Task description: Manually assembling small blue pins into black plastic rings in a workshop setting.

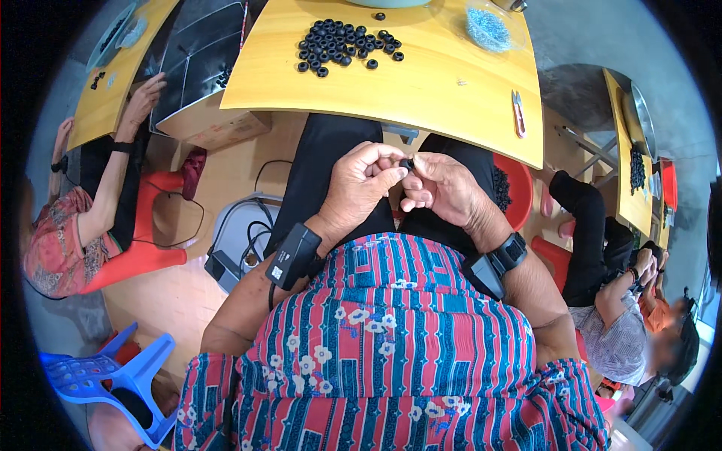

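Observation:
Above my lap, my two hands meet at a small black ring-shaped part. My right hand pinches it between thumb and fingers. The closed fingertips of my left hand press together against its left side; whether they hold something finer there is too small to see. On the yellow table ahead lies a loose pile of black ring-shaped parts, a few lying apart from it. Thread snips with pale handles lie near the table's right edge.
A clear dish of small bluish transparent pieces stands at the table's far right. Right of my knee, a red basin holds black parts. Co-workers sit left and right at other tables. A blue plastic stool is at lower left; cables hang beside my left leg.

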